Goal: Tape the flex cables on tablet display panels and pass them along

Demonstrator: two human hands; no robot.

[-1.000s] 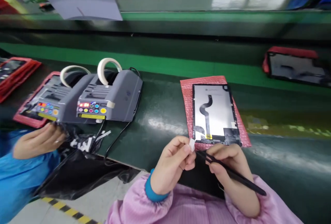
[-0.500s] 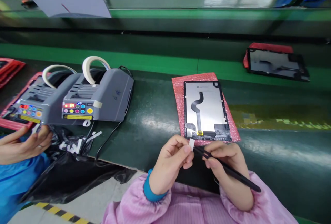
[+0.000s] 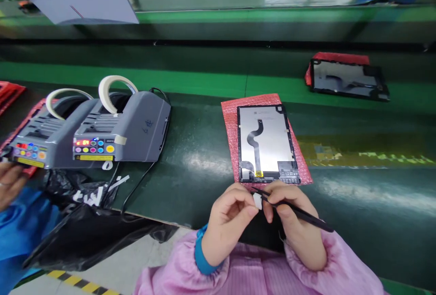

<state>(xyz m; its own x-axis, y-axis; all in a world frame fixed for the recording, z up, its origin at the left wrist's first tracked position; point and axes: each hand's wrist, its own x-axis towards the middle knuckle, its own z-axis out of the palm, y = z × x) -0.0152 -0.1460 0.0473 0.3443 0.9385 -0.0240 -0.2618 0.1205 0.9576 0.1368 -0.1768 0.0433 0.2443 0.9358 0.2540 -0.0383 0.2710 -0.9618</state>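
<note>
White piece (image 3: pixel 258 201) between left fingers (image 3: pixel 250 211)

Place: electronics assembly workshop | Long dark-green workbench (image 3: pixel 197 136): two grey tape dispensers with lit buttons (image 3: pixel 136 127) by its left front edge, flat display panel with black ribbon cable (image 3: pixel 272 145) near its front edge | Floor: yellow-and-black striped tape (image 3: pixel 80 281)

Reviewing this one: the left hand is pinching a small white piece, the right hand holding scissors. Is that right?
Not quite. The head view shows the right hand holding black tweezers, not scissors; the left hand is indeed pinching a small white piece.
</note>
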